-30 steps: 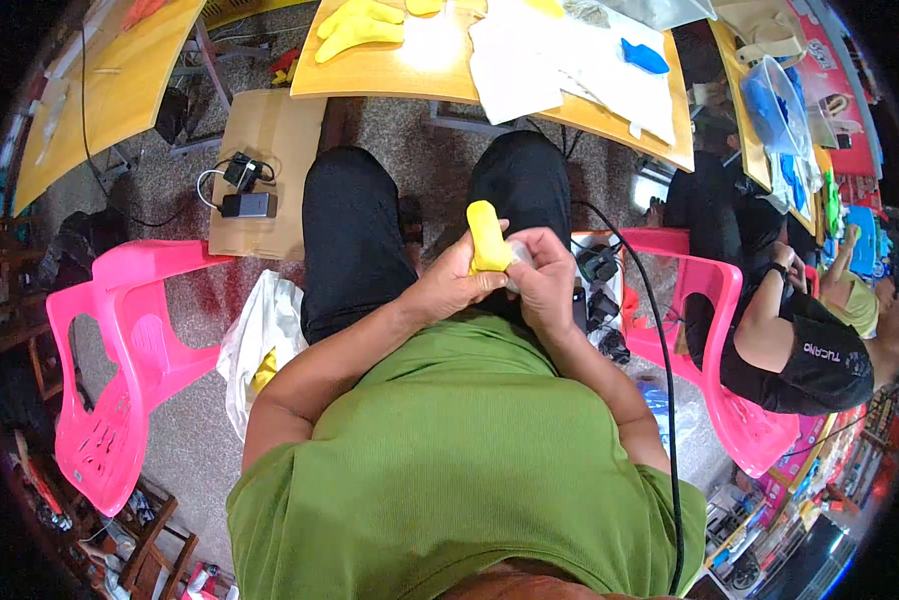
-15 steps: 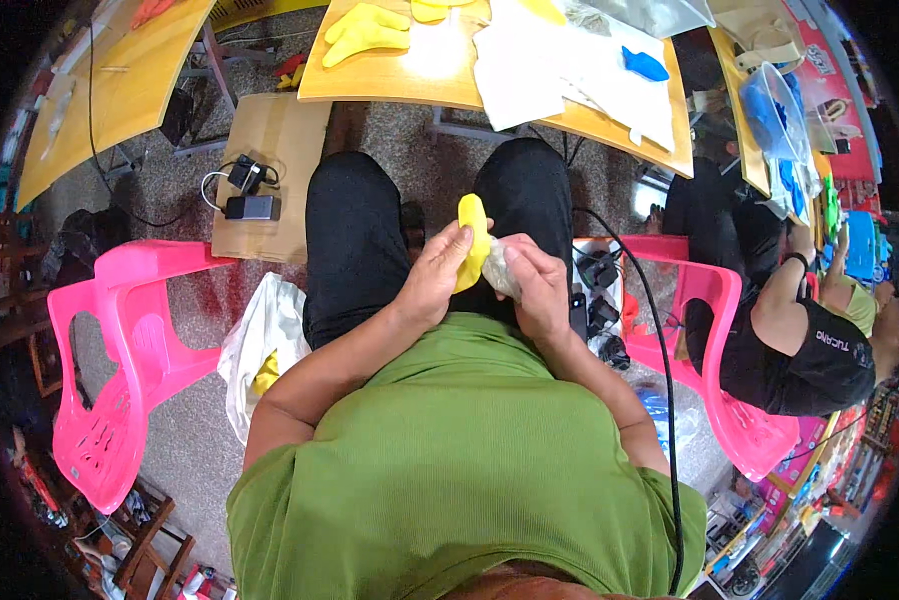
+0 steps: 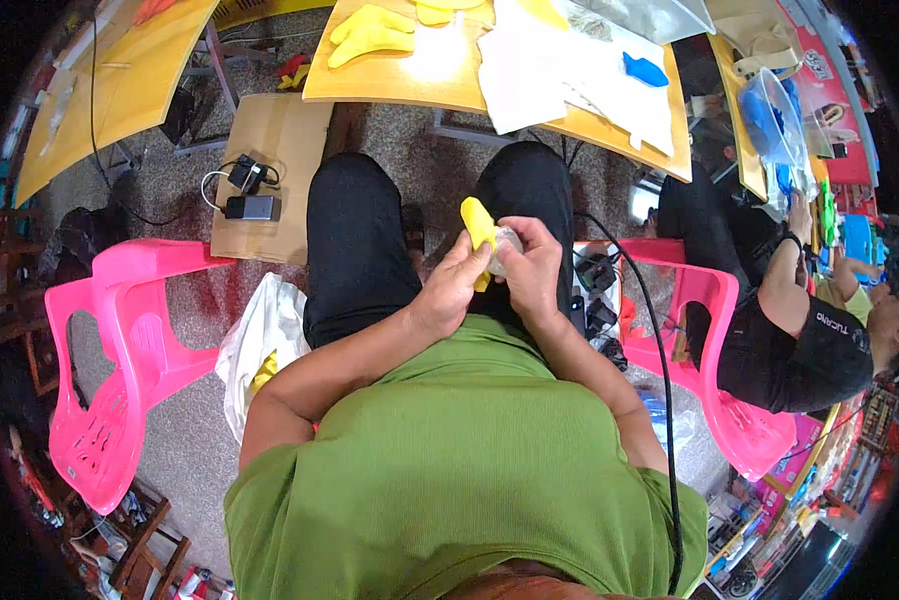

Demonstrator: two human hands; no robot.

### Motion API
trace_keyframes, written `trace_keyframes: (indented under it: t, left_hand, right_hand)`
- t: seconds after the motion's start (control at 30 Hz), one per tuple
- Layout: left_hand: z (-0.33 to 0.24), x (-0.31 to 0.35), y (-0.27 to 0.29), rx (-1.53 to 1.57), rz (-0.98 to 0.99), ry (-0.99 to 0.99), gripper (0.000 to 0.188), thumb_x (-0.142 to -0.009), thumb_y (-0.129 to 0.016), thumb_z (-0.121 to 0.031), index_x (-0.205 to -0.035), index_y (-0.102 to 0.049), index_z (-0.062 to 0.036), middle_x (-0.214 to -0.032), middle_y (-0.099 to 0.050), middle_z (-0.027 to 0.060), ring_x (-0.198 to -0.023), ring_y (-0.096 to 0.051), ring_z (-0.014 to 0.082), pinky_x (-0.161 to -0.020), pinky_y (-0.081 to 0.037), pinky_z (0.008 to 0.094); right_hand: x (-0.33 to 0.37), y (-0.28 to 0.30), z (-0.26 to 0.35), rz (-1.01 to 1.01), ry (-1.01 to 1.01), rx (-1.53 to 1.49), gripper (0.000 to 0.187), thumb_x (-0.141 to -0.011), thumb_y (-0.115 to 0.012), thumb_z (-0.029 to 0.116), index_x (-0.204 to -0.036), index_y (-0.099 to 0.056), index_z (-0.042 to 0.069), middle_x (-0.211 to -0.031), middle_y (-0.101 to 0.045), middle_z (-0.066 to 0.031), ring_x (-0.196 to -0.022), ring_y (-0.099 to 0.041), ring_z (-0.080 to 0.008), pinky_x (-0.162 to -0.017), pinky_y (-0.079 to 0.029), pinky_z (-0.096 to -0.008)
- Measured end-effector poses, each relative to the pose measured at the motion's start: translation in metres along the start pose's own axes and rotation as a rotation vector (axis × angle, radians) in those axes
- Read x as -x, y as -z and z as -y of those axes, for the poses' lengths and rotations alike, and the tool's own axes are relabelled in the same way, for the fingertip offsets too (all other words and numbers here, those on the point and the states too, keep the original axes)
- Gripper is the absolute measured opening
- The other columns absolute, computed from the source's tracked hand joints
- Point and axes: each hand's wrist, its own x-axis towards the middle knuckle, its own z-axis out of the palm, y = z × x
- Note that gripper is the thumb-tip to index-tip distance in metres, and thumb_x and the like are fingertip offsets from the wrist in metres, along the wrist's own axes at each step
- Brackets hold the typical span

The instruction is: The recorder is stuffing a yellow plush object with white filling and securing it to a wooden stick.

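Above my lap, my left hand (image 3: 448, 290) is closed on a soft yellow piece (image 3: 478, 221), thumb on its near face. Its rounded top sticks up beyond my fingers, and a small yellow end shows below them. Against its right side my right hand (image 3: 532, 268) pinches a whitish, translucent wad (image 3: 508, 241) that looks like crumpled film or stuffing. Whether the wad sits inside the yellow piece or only touches it, I cannot tell. My right fingertips are partly hidden behind the wad.
Ahead stands a wooden table (image 3: 440, 92) with yellow shapes (image 3: 372, 36), white sheets (image 3: 520, 80) and a blue fish-shaped piece (image 3: 646, 69). Pink chairs (image 3: 135, 330) flank me. A white bag (image 3: 260, 340) lies left, and a black cable (image 3: 662, 350) hangs right. A co-worker (image 3: 795, 340) sits at right.
My right hand has risen slightly and turned over the wad. My left hand has shifted a little right, and the yellow piece now leans differently, with less of it showing below my fingers.
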Motion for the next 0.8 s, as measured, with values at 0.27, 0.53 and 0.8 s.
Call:
trace_keyframes:
  t: [0.27,0.53,0.8]
  left_hand:
    - [-0.003,0.002,0.002,-0.142,0.028,0.0,0.044,-0.096,-0.044,-0.022,-0.135,-0.032,-0.0055,-0.12,-0.046,0.004,-0.11,-0.042,0.0117,-0.094,-0.033,0.0268]
    - [-0.008,0.006,0.011,-0.779,-0.031,-0.19,0.033,-0.091,-0.055,-0.027,-0.07,-0.057,-0.0023,-0.06,-0.05,-0.0044,-0.056,-0.043,0.005,-0.052,-0.036,0.0233]
    - [-0.009,0.006,0.004,-0.8,0.096,-0.199,0.031,-0.088,-0.058,-0.026,-0.072,-0.059,0.0016,-0.058,-0.054,0.0065,-0.053,-0.049,0.0109,-0.05,-0.038,0.031]
  right_hand:
    - [-0.004,0.022,0.004,0.3,-0.3,-0.019,0.013,-0.081,-0.056,0.0,-0.093,-0.061,-0.001,-0.079,-0.061,-0.0024,-0.063,-0.056,-0.0081,-0.057,-0.046,-0.0218]
    - [-0.01,0.032,0.011,0.358,-0.344,-0.391,0.008,-0.08,-0.058,0.0,-0.088,-0.06,0.0,-0.076,-0.062,-0.0025,-0.068,-0.058,-0.008,-0.059,-0.047,-0.0223]
    - [0.002,0.027,0.025,0.083,-0.258,-0.559,0.005,-0.079,-0.061,0.002,-0.083,-0.058,0.0,-0.075,-0.062,-0.0038,-0.061,-0.059,-0.0103,-0.056,-0.049,-0.0232]
